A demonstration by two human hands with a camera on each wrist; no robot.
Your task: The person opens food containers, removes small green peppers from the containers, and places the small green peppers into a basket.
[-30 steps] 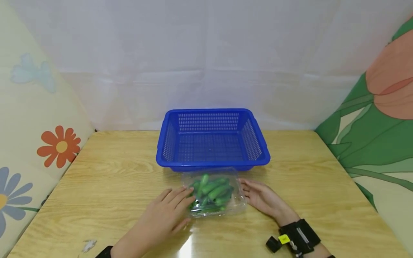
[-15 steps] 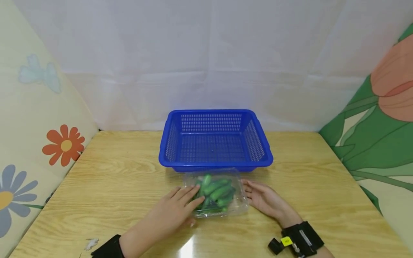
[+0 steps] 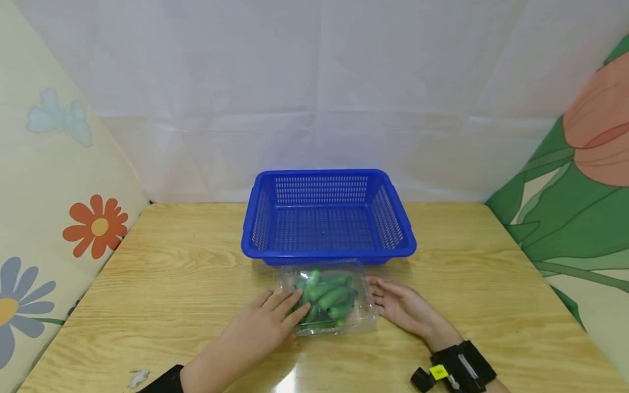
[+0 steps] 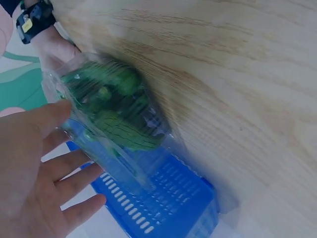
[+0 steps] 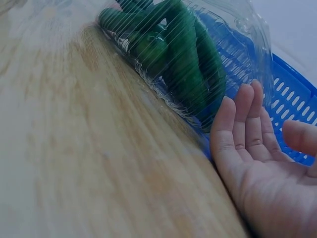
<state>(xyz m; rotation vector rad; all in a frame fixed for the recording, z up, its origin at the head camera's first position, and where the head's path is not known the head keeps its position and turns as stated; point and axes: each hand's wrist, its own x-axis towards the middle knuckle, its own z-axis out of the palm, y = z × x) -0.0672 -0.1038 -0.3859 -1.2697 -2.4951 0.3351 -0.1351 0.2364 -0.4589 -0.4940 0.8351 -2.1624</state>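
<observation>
A clear plastic box (image 3: 362, 321) lies on the table in front of the basket, with several small green cucumber-like vegetables (image 3: 334, 296) inside. My left hand (image 3: 260, 322) is at the box's left side; in the head view its extended fingers overlap the lid's left part. The left wrist view shows its fingers spread along the box wall. At the opposite side my right hand (image 3: 405, 308) rests edge-down, palm facing the box. Its fingers, lightly bent, have their tips right at the plastic in the right wrist view (image 5: 262, 168). Neither hand curls round the box.
Directly behind the box stands a blue plastic basket (image 3: 328, 254) with slotted walls and nothing in it. A white cloth (image 3: 314, 82) hangs behind the wooden table (image 3: 196, 262). Flower-printed panels flank both sides. A whitish worn patch (image 3: 139, 377) marks the table's front left.
My left hand has shifted slightly right, its thumb coming up from below the box's front corner onto the lid area. The right hand and the box keep nearly the same place.
</observation>
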